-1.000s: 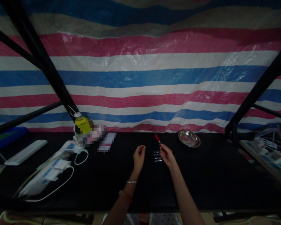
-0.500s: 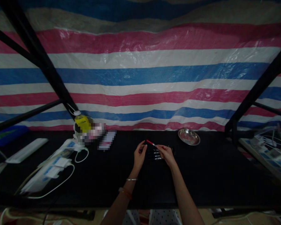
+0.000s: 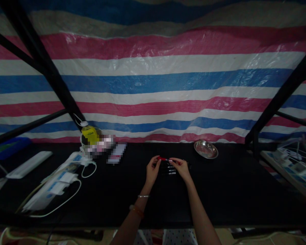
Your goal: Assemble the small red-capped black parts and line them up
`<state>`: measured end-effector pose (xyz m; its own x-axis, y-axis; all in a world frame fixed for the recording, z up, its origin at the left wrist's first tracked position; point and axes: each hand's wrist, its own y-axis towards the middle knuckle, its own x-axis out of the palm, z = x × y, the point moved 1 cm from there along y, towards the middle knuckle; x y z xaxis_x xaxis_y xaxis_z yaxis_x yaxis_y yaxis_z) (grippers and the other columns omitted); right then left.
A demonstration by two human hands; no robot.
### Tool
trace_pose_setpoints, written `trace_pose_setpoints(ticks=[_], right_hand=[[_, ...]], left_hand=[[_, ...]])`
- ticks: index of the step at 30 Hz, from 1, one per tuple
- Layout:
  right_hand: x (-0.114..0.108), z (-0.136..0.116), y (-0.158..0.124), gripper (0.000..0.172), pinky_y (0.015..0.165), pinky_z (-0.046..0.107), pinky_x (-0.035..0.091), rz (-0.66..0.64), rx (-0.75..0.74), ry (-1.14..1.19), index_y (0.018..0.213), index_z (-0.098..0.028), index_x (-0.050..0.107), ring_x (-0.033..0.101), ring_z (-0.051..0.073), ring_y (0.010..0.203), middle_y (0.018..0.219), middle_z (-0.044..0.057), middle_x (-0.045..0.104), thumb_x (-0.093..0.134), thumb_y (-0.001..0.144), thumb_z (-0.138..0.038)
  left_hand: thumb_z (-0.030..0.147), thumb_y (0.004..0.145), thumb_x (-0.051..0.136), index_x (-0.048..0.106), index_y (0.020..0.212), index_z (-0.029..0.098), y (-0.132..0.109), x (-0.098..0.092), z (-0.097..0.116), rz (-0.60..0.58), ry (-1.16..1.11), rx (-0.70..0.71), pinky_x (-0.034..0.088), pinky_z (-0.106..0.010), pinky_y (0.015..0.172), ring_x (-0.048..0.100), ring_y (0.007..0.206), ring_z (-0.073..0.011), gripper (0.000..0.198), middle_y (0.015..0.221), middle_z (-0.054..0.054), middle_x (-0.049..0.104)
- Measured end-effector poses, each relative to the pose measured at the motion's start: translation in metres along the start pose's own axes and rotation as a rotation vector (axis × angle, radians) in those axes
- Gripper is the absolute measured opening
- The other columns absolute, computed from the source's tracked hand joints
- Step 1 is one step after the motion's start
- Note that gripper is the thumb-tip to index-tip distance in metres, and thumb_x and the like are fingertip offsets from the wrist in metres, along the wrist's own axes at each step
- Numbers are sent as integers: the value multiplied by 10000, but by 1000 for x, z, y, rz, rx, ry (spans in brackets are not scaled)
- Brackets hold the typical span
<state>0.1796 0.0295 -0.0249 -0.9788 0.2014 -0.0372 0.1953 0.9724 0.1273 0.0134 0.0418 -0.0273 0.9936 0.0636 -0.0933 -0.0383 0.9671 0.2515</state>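
A slim red stick with a dark, silver-banded part [image 3: 163, 159] is held level between my two hands above the black table. The fingers and thumb of my left hand [image 3: 152, 167] are closed at its red end. My right hand [image 3: 181, 167] pinches its other end. Whether it is a pen or a cosmetic tube I cannot tell. Just under and beside my right hand lie several dark sticks with silver bands [image 3: 171, 173], side by side, partly hidden by the hand.
A round shiny metal dish [image 3: 206, 149] sits at the back right. To the left are a phone-like object [image 3: 117, 153], a bottle of yellow liquid [image 3: 89, 133] and white power strips [image 3: 56, 182] with cables. Dark frame posts [image 3: 51, 78] slant upward before a striped sheet [image 3: 168, 80].
The red stick has gone from slanted to nearly level. My left fingers have closed on its red end, where before they were beside it. My right hand keeps its hold.
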Motion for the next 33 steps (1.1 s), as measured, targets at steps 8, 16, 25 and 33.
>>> trace_pose_setpoints(ticks=[8,16,25,33], right_hand=[[-3,1,1,364,475,219,314,118,-41,-18,807,-133,716,400,92,485,520,-26,524,664,638,-452],[-22,4,-5,394,623,277,389,594,91,-399,948,-157,664,580,192,691,773,69,666,451,788,-447],[-24,3,-7,328,616,275,337,531,248,-792,1017,-201,625,582,210,784,868,76,665,370,854,-327],[-21,7,-6,312,654,288,339,491,219,-920,993,-193,635,532,234,894,918,80,652,372,856,-292]], left_hand=[[424,794,532,628,883,176,1,-2,-7,-2,119,14,432,-268,699,607,793,-163,281,831,-37,659],[415,799,524,640,901,183,3,-5,-17,116,194,0,435,-317,778,596,820,-172,279,826,-43,655],[314,791,541,653,873,173,7,0,-25,151,363,73,442,-369,849,553,921,-203,198,959,-79,621],[241,807,511,669,889,179,7,4,-31,146,501,118,428,-408,895,546,962,-216,189,1002,-92,605]])
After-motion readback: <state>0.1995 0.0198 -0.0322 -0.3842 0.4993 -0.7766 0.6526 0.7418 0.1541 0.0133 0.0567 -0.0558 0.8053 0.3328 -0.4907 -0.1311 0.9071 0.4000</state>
